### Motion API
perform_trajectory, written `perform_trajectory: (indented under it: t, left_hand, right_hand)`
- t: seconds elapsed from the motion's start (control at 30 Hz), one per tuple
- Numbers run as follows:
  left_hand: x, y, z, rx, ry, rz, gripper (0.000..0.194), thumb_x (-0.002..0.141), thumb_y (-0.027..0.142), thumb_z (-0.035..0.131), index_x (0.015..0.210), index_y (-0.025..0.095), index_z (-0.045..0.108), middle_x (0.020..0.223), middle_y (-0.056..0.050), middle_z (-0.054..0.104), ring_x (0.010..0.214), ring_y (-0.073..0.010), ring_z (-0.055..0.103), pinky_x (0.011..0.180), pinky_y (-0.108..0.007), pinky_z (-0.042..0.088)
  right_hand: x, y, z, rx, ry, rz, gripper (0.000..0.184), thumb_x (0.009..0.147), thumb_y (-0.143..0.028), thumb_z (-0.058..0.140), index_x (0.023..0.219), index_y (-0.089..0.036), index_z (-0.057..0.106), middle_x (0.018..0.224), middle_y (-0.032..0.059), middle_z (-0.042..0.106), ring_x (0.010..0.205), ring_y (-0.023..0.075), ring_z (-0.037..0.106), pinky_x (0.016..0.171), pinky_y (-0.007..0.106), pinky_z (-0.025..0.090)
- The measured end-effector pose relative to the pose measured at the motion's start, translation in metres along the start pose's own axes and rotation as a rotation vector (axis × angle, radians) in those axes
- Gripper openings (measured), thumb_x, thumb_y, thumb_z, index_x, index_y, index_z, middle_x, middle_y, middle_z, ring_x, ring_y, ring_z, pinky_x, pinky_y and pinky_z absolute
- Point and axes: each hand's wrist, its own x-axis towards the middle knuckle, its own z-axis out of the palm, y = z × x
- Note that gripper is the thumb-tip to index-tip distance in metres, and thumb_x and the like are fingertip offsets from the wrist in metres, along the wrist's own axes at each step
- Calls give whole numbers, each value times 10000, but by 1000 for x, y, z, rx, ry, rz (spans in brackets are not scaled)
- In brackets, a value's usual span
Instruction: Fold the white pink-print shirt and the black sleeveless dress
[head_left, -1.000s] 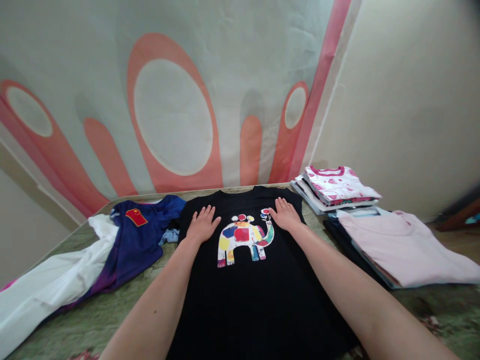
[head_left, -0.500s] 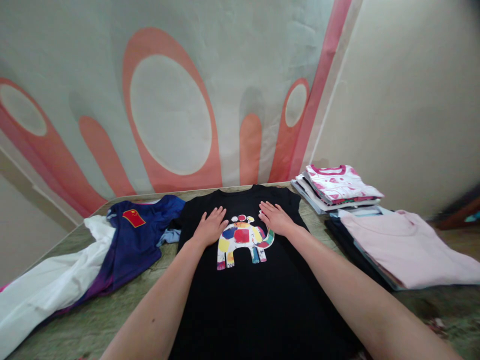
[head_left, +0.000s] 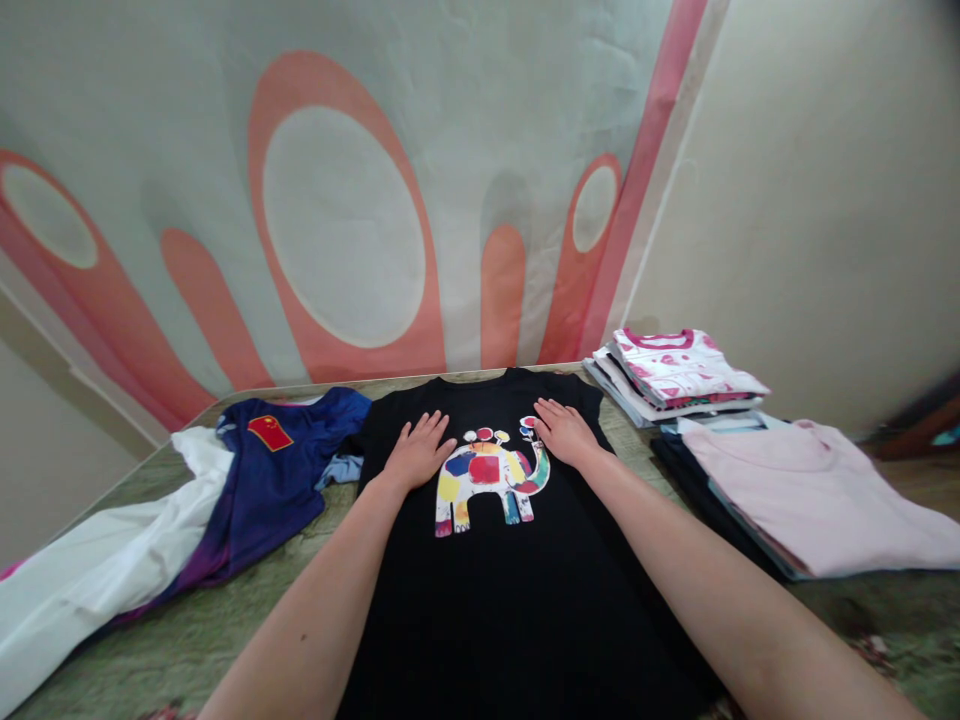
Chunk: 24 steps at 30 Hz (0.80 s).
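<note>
A black T-shirt [head_left: 480, 600] with a colourful elephant print lies spread out in front of me, its neckline towards the wall. My left hand [head_left: 418, 452] rests flat on the chest of the shirt, left of the print, fingers stretched out. On the other side, my right hand [head_left: 564, 432] lies flat beside the tip of the elephant's trunk, its fingers extended too. Neither hand grips the cloth. The shirt's lower hem runs out of view at the bottom, and my forearms cover parts of its sides.
To the left lie a navy blue shirt [head_left: 270, 500] with a red patch and a white garment [head_left: 135, 560], both loosely spread. At the right are a folded stack topped by a pink-and-white patterned shirt [head_left: 682, 365] and another topped by a pale pink shirt [head_left: 817, 500]. A wall [head_left: 360, 30] rises behind the table.
My right hand has slid outward to the right, uncovering the tip of the elephant's trunk. My left hand has shifted slightly left and away from me. The shirt stays flat.
</note>
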Motion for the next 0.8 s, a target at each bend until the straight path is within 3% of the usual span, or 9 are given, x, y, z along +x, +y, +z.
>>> perform_trajectory:
  t: [0.17, 0.3, 0.43, 0.53, 0.63, 0.7, 0.8]
  left_hand:
    - [1, -5, 1, -8, 7, 1, 629, 957, 567, 227, 1492, 241, 277, 1565, -43, 233, 1439, -256, 195, 1134, -503, 184]
    - [-3, 3, -8, -5, 89, 5, 544, 971, 454, 287, 1441, 201, 391, 1522, -76, 344, 1406, -249, 285, 1125, -464, 249]
    - [-12, 27, -18, -22, 246, 190, 472, 976, 306, 282, 1392, 185, 468, 1479, -71, 412, 1364, -188, 359, 1130, -346, 278]
    - [-8, 35, -16, -34, 187, 302, 462, 982, 350, 281, 1391, 245, 469, 1462, -26, 444, 1356, -171, 373, 1128, -338, 281]
    - [11, 24, -13, 5, 90, 176, 468, 971, 358, 294, 1384, 239, 478, 1453, -31, 459, 1354, -202, 383, 1111, -392, 306]
    - [24, 13, -15, 35, 92, 99, 474, 958, 312, 294, 1368, 190, 500, 1434, -61, 482, 1337, -208, 409, 1105, -385, 315]
    - [22, 8, -29, 37, 131, 119, 463, 922, 239, 326, 1321, 154, 546, 1383, -94, 529, 1290, -212, 462, 1096, -359, 335]
  right_hand:
    - [2, 5, 3, -1, 50, -7, 485, 979, -349, 294, 1404, -170, 448, 1485, 62, 401, 1383, 208, 314, 1097, 391, 253]
    - [4, 7, 5, -9, 74, -4, 473, 976, -334, 308, 1396, -178, 461, 1477, 58, 415, 1365, 201, 346, 1084, 379, 277]
    - [7, 7, 4, -18, 82, 37, 462, 975, -332, 324, 1391, -193, 469, 1473, 57, 420, 1359, 213, 356, 1082, 390, 278]
    - [10, 6, 0, -29, 98, 78, 460, 980, -314, 311, 1387, -172, 470, 1479, 81, 409, 1364, 225, 342, 1081, 402, 274]
    - [16, 4, -8, -30, 99, 98, 452, 982, -277, 292, 1375, -153, 480, 1470, 101, 419, 1358, 229, 348, 1081, 410, 270]
    - [21, 2, -17, -24, 88, 102, 443, 977, -253, 298, 1362, -148, 492, 1456, 111, 436, 1344, 235, 367, 1074, 415, 282]
    - [24, -5, -34, -3, 60, 65, 424, 950, -212, 352, 1327, -130, 526, 1420, 132, 474, 1315, 242, 403, 1054, 400, 314]
